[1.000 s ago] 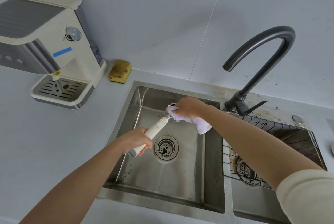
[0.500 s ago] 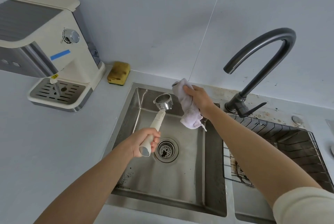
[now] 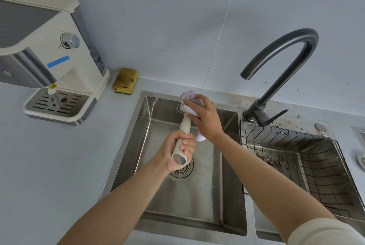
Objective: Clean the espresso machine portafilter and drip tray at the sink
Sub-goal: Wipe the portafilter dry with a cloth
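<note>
At frame centre, over the steel sink basin (image 3: 197,201), the left grip (image 3: 177,151) is wrapped around the cream-handled metal portafilter (image 3: 184,126); the right grip (image 3: 205,118) presses a crumpled white cloth (image 3: 187,97) over its head.

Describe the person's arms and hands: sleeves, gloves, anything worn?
Both hands are bare: no gloves, rings or watch visible on the left hand or right hand. The left forearm is bare as far as the frame shows. The right forearm is bare too, with a cream sleeve pushed up near the elbow, plain, no markings.
</note>
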Available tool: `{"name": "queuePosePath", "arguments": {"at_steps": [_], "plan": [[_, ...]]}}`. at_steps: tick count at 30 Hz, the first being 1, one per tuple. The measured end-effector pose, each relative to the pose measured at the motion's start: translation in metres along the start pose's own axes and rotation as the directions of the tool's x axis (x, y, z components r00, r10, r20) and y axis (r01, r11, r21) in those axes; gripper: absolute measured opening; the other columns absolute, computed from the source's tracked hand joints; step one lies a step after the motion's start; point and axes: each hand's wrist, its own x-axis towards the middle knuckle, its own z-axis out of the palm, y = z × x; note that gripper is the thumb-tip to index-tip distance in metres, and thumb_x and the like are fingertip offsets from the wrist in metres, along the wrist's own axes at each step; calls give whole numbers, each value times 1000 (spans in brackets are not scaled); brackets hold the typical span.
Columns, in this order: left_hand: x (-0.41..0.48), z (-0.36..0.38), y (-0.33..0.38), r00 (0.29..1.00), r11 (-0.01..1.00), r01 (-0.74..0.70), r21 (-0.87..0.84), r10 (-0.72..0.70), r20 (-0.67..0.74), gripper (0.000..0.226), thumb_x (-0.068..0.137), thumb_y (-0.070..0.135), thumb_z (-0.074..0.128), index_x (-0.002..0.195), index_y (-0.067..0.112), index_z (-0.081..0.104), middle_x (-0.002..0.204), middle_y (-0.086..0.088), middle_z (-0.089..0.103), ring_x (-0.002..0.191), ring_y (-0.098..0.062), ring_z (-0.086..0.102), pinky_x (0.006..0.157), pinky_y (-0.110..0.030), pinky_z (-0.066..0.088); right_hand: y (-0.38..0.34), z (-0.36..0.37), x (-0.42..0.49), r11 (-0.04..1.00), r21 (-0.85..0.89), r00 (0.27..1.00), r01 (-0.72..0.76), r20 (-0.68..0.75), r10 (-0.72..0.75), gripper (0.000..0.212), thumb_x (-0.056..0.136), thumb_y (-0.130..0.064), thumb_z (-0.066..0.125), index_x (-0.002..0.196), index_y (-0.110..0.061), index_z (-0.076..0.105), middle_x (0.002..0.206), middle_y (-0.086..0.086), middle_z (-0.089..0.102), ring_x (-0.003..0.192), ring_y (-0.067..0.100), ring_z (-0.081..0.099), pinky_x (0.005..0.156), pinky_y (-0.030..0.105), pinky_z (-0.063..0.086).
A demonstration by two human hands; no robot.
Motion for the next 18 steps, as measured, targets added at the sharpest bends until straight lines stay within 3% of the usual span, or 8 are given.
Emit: {"name": "queuePosePath", "arguments": {"at_steps": [3,7,9,11,14,18], "plan": [[-3,-1,-3,999,998,32,60,-34,20,38,31,-7,82,56,7,56,36,2,45,25,-7,44,29,-17,42,3,-5,3,999,-47,999,2,-47,-4,35,86,-29,53,117,-19,65,122,18,57,95,42,53,77,43,46],[-4,-2,-3,999,982,38,183,-32,-39,39,30,-4,79,57,10,55,36,4,43,25,-7,41,30,-14,40,-3,-13,14,961,114,967,-253,34,251,33,91,-24,54,122,-14,60,130,8,51,113,28,44,88,29,37],[-6,-6,-3,992,952,53,300,-16,-124,31,42,-3,66,62,13,48,37,5,42,26,-6,40,31,-12,38,-10,-22,22,900,225,928,-372,103,358,28,94,-25,47,110,-8,62,114,8,58,103,25,51,86,29,42],[-12,-10,-1,979,894,89,440,4,-204,19,57,2,53,66,15,41,39,6,42,28,-6,39,33,-11,35,-15,-32,27,798,358,875,-484,197,442,28,96,-24,42,100,-5,61,90,6,60,84,18,55,75,26,43],[-22,-16,12,954,711,174,681,50,-296,17,65,0,49,68,13,40,42,4,44,32,-9,38,36,-15,35,-7,-43,27,676,505,843,-537,309,440,24,98,-22,39,97,-10,60,84,2,62,83,15,58,79,24,47],[-32,-23,41,922,252,292,923,183,-341,13,68,-1,52,74,8,44,43,0,47,32,-13,41,41,-20,40,10,-49,26,565,552,790,-613,411,456,25,98,-20,38,86,-16,60,82,0,62,83,16,58,78,21,46]]}}
